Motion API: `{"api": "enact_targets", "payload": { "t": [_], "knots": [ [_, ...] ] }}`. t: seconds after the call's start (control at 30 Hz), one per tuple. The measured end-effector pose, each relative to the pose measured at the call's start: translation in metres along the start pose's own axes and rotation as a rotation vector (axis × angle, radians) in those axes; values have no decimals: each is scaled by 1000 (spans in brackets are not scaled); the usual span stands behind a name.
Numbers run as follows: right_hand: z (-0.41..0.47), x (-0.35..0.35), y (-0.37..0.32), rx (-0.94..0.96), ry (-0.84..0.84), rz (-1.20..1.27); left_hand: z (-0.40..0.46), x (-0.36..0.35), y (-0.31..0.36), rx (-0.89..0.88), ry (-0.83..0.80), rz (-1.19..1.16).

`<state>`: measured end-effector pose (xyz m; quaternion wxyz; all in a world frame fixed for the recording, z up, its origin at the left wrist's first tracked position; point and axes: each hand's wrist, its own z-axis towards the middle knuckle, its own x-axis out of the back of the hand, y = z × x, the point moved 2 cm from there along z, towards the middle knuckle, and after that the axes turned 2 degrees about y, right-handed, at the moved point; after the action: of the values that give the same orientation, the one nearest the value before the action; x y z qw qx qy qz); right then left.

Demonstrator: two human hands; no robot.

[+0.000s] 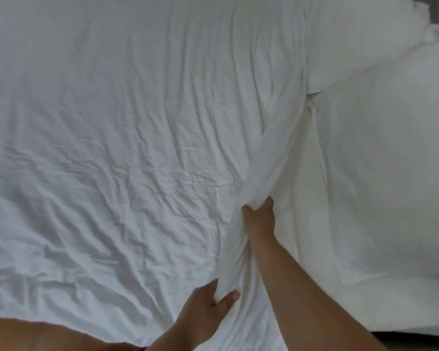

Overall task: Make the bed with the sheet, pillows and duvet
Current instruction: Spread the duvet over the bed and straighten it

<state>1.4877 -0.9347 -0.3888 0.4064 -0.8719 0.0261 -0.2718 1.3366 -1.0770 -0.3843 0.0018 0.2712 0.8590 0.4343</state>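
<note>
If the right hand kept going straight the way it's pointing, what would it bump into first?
The right hand, which grips a bunched fold of the sheet, points up the bed along that fold. It would probably just run along the raised fold, with the near pillow close beside it. Depth is hard to judge here.

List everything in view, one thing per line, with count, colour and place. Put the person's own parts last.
sheet: one, white, wrinkled, spread over the left and middle of the bed, its edge bunched into a ridge running up the middle right.
pillows: two, white, at the right; the near one large, the far one at the upper right.
floor: a dark strip, bottom right corner.
left hand: one, bottom centre, pinching the near end of the sheet's ridge.
right hand: one, centre right, gripping the ridge farther up, beside the near pillow.
</note>
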Motion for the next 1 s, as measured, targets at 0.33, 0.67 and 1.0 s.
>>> {"api": "enact_targets", "payload": {
  "t": [0.33, 0.67, 1.0],
  "knots": [
    [-77, -195, -45, 251, -590, -383, -22, 166, -131, 346, 290, -28],
    [-90, -233, -6, 117, -299, -547, 8, 208, -180, 340, 83, 95],
    [-95, -274, -36, 373, -46, -442, -6, 231, -158, 173, 1, -74]
  ]
}}
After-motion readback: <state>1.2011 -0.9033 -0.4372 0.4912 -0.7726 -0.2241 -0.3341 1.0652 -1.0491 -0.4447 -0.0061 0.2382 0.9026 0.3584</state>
